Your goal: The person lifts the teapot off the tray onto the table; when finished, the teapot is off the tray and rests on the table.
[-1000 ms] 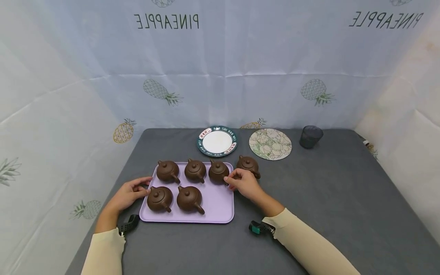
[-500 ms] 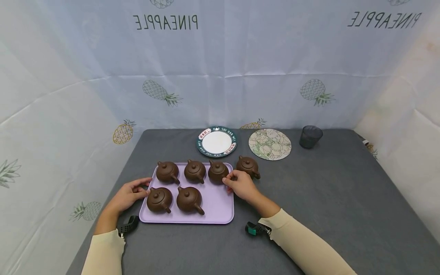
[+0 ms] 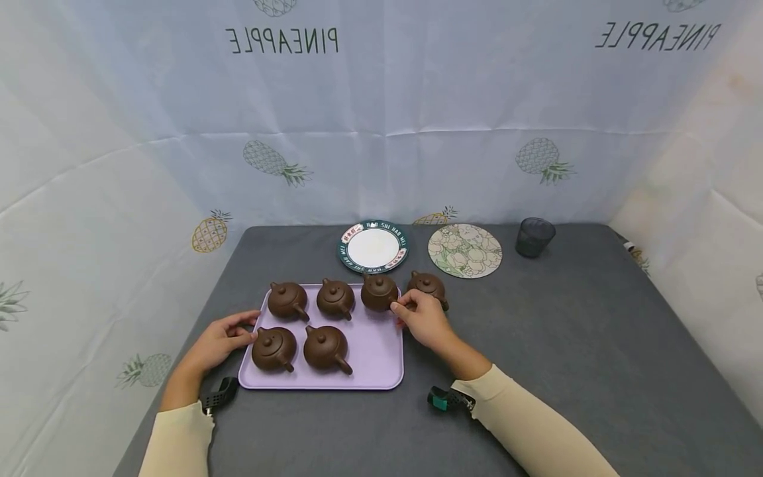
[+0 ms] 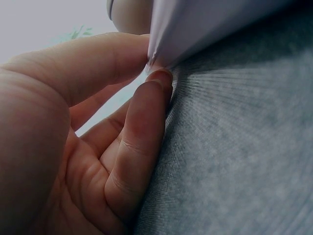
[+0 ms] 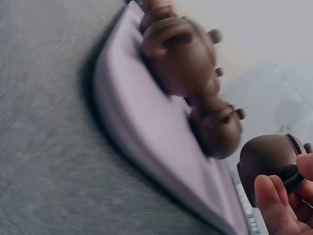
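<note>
A lilac tray [image 3: 375, 361] carries several small brown teapots, among them one at its front left [image 3: 273, 349] and one at its front middle [image 3: 325, 348]. My left hand [image 3: 217, 341] pinches the tray's left rim between thumb and fingers, seen close in the left wrist view beside the tray's edge [image 4: 178, 29]. At the tray's back right corner, my right hand [image 3: 424, 321] pinches the handle of a brown teapot [image 3: 379, 291]. In the right wrist view that teapot [image 5: 269, 155] appears raised off the tray, with thumb and fingertips around its handle.
Just right of the tray, another brown teapot [image 3: 426, 285] stands on the grey table [image 3: 566, 358]. Behind are a green-rimmed plate [image 3: 373, 247], a round patterned mat [image 3: 465, 250] and a dark glass [image 3: 534, 237]. A pineapple-print curtain [image 3: 381, 165] hangs at the back.
The teapot in my right hand has risen slightly off the tray, toward the back. My left hand stays at the tray's rim. The head view has shifted a little.
</note>
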A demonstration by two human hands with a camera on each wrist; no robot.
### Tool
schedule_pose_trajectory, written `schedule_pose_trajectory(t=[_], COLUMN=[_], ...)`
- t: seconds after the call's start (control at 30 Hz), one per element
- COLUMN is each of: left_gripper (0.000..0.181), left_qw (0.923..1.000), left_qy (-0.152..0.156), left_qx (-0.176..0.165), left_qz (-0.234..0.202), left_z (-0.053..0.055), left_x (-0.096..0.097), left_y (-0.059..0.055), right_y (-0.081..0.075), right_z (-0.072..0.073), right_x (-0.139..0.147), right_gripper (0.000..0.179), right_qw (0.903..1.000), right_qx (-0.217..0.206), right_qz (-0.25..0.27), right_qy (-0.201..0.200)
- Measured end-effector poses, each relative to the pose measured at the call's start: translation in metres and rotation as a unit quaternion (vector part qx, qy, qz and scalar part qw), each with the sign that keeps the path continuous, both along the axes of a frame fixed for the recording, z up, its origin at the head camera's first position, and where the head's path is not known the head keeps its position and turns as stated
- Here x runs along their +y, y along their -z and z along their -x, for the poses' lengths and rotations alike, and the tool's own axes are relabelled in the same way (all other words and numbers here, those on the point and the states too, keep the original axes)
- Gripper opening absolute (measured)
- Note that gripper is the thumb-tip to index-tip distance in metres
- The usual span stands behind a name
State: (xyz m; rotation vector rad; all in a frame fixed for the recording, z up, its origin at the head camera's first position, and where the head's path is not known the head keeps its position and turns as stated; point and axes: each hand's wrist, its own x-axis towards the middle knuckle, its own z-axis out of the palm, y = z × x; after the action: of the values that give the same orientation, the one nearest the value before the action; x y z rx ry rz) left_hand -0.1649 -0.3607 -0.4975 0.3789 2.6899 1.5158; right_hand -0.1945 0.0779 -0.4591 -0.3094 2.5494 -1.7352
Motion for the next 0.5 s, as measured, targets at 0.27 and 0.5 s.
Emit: schedule_pose_trajectory(t=[0.27,0.5], left_gripper=[0.045,0.046], left_qw=[1.0000,1.0000], left_qy=[0.004,-0.007], left_qx=[-0.005,-0.003], left_qz=[-0.002,0.002], left_z=[-0.001,-0.001], left_x=[0.002,0.001], left_y=[0.000,-0.003], right_y=[-0.027,-0.043], right_z=[-0.001,0.003], right_x=[0.023,0.055], right_gripper=[0.012,0.016], right_qw=[0.9982,0.9966], right_qx=[0.025,0.028], right_qz=[0.048,0.060], right_qy=[0.025,0.049])
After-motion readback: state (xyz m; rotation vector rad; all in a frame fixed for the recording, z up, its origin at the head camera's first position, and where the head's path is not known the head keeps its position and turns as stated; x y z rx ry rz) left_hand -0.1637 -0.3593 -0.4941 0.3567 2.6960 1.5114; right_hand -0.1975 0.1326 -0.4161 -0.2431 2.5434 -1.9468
